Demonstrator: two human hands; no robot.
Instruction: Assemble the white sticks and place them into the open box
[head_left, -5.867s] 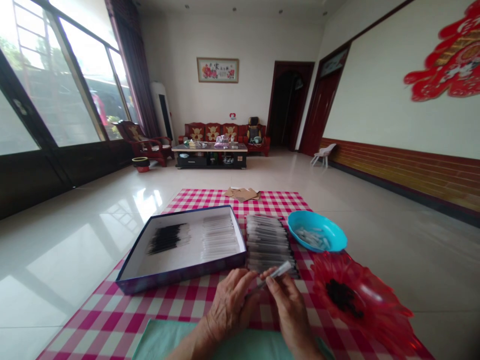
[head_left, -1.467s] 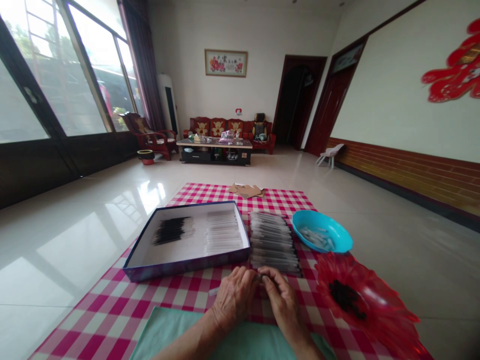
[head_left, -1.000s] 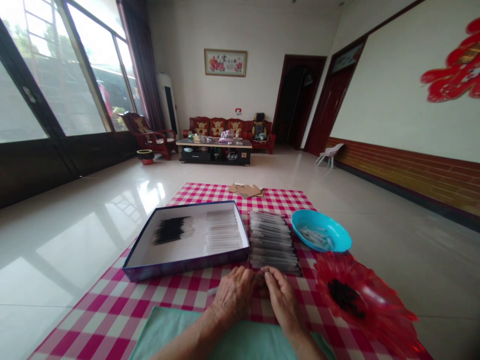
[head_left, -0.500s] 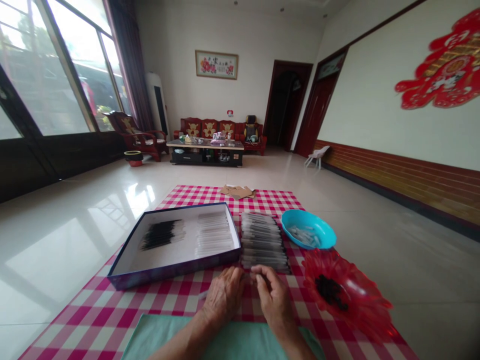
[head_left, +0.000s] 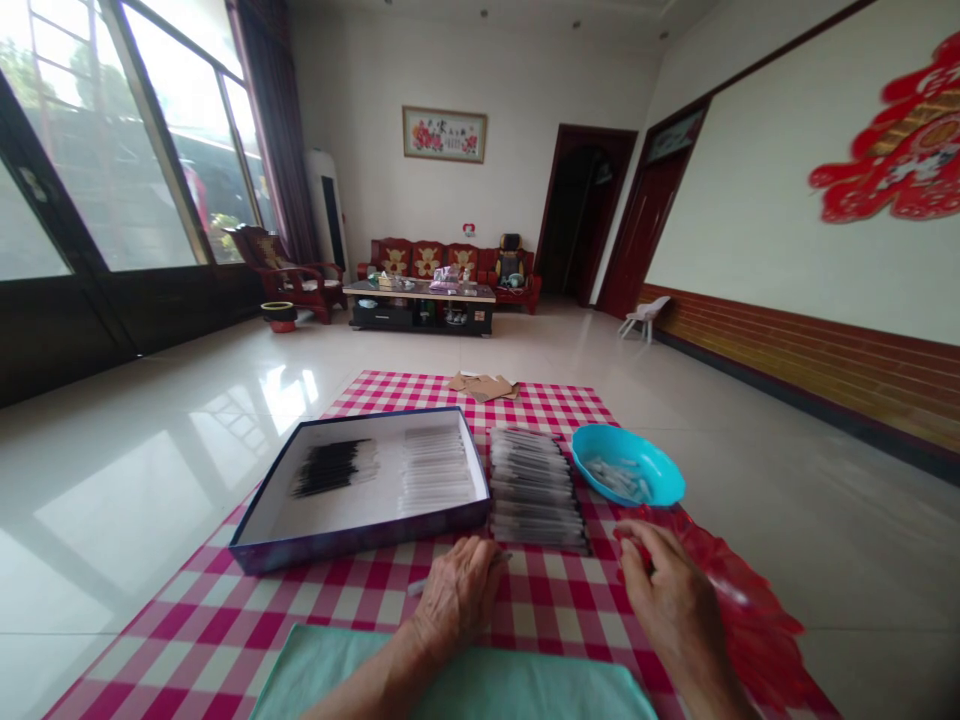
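My left hand is closed around a slim, pale pen, whose ends show on both sides of the fist. Over the near-left side of a red, petal-edged bowl, my right hand has its thumb and forefinger apart, with nothing visible between them. That hand covers the bowl's middle. Just beyond my left hand lies a row of dark-cored clear pens. The shallow box at the left holds a pile of black refills and a row of clear tubes.
A blue bowl with small whitish pieces stands behind the red bowl. A green cloth lies along the near edge of the checked tablecloth. Torn cardboard sits at the far edge.
My right hand has left my left hand and moved right, over the red bowl. The left hand keeps the pen in nearly the same place. The view has shifted slightly.
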